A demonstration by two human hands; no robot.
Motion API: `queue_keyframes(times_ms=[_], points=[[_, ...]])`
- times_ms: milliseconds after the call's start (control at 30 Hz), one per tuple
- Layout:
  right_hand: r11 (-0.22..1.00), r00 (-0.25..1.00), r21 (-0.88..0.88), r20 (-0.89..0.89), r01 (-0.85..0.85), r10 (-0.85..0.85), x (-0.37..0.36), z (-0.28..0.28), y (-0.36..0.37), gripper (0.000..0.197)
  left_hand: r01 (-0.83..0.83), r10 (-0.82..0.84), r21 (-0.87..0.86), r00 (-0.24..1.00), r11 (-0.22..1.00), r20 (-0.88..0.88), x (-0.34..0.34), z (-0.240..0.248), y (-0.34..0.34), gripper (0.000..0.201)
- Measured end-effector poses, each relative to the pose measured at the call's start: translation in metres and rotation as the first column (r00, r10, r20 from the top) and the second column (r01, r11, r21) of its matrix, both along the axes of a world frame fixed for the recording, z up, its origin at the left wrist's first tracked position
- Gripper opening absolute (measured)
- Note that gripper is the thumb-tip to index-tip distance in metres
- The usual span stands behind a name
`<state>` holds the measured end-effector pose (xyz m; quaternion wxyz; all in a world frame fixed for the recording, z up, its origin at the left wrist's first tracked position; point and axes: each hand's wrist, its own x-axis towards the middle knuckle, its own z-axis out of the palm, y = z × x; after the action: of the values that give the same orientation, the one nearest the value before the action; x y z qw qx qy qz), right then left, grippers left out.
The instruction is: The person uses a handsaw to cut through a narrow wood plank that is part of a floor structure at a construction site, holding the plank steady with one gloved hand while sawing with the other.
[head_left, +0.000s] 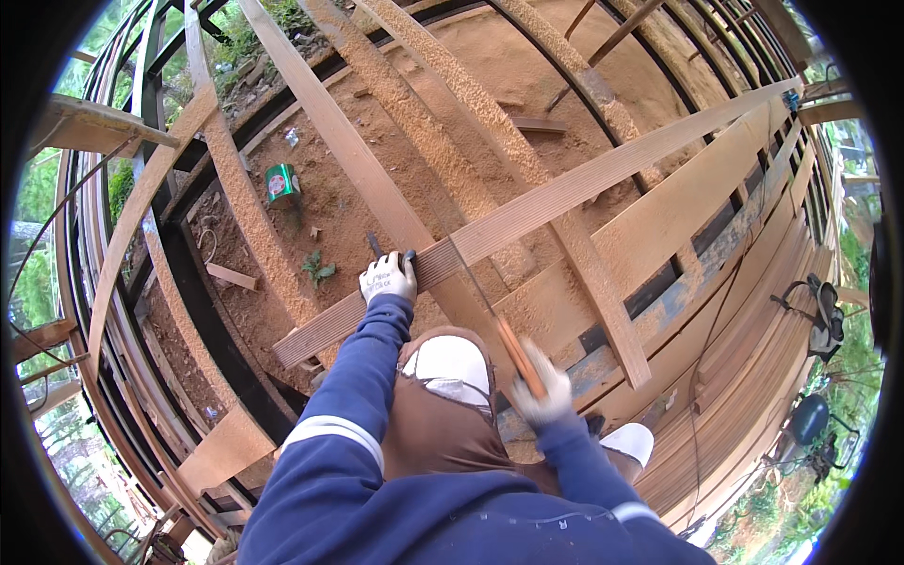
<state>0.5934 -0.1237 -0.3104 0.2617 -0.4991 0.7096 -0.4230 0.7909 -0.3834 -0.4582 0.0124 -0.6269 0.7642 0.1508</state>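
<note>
A long grooved wooden board (584, 188) lies diagonally across the floor beams. My left hand (389, 276), in a pale glove with dark fingertips, grips its edge left of the saw line. A narrow dark object (376, 247) sticks out beyond those fingers; its kind is unclear. In a pale glove, my right hand (543, 388) is closed around the long orange-brown handle of a handsaw (513, 344). The saw's thin blade reaches up to the board and sits at a line across it. My knees, with white pads, are bent just below the board.
Sawdust-covered beams (471, 104) span open gaps over reddish soil. A green can (281, 183) and a small plant (318, 269) are on the ground. Stacked planks (744, 414) lie at the right, with a dark cable (695, 405) across them. Black straps (825, 315) rest beyond.
</note>
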Motion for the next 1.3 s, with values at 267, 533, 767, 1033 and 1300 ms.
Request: queue_keyframes(times_ms=[267,533,767,1033,1300], points=[[0.99,0.994,0.143,0.102,0.017,-0.032,-0.007,-0.029,-0.001,0.064,-0.003,0.003,0.036,1.0,0.999,0.001,-0.012,0.016,0.003,0.041],[0.988,0.998,0.151,0.046,0.032,-0.039,0.0,0.021,0.06,0.062,-0.011,0.012,-0.011,1.0,1.0,0.006,0.002,0.0,-0.004,0.043],[0.987,0.995,0.16,0.091,0.034,-0.049,-0.007,-0.009,-0.014,0.059,0.0,-0.002,0.081,1.0,0.997,0.024,-0.011,0.023,0.0,0.041],[0.987,0.997,0.158,0.062,0.041,-0.052,0.003,0.015,0.056,0.061,-0.012,0.012,0.003,1.0,1.0,0.011,0.003,0.009,-0.007,0.043],[0.985,0.984,0.166,0.16,0.047,-0.074,-0.004,-0.014,-0.042,0.062,0.008,-0.011,0.066,0.999,0.998,0.048,-0.013,0.018,-0.001,0.042]])
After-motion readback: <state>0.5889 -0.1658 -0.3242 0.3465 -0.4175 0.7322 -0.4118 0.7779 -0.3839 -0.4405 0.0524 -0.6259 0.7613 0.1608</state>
